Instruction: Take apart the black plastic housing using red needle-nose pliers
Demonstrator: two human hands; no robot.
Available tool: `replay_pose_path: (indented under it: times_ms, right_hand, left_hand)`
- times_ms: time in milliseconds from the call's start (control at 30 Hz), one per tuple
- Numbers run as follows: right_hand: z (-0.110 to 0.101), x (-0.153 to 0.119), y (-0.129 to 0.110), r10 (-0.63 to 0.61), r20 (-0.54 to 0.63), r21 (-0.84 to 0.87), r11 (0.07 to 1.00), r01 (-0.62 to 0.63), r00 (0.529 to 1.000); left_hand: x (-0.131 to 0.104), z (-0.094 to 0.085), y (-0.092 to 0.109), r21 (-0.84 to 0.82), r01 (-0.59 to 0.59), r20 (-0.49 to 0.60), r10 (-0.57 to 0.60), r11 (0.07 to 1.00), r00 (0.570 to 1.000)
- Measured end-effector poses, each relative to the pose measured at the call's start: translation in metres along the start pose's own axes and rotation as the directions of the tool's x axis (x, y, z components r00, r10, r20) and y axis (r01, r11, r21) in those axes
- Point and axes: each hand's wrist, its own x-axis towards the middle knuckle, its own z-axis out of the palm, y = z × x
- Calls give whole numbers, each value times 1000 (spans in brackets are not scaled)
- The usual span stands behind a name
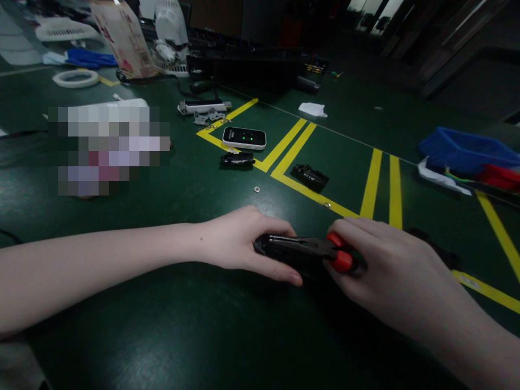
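Observation:
My left hand [247, 238] is closed around one end of a glossy black plastic casing [296, 246], with the thumb on the near side and the fingers on the far side. At the casing's right end, my right hand [385, 260] is wrapped round a red-and-black hand tool [342, 261]. Two red grip parts of it show, much like plier handles, but its working end is hidden. Beyond my hands lie two similar black plastic pieces, one at the left [238, 160] and one at the right [311, 177]. A small metal ring [257, 189] rests nearer to me.
Yellow tape [286, 154] marks areas on the green table. A white device with a black top [244, 138] shows green lights. Behind it are metal brackets [209, 117]. A blue bin [467, 149] stands at right; a roll of white tape [76, 78] lies far left.

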Motion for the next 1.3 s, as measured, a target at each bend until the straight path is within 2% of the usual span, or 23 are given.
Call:
replay_pose_path:
  times_ms: [267,633,867,1300]
  right_hand:
    - [-1,-1,11,-13,-34,-66,998,11,999]
    - [-10,-1,8,-24,-16,-41,999,23,1000]
    - [-10,-1,8,-29,22,-32,999,30,999]
    - [-10,-1,5,-45,55,-61,997,49,997]
  left_hand:
    - [0,-6,4,-92,12,-1,-13,996,1000]
    - [-3,0,-1,-51,-37,-45,34,998,998]
    - [-4,0,-2,-84,-48,-27,46,995,999]
    - [-3,0,-2,-14,-83,-23,83,996,996]
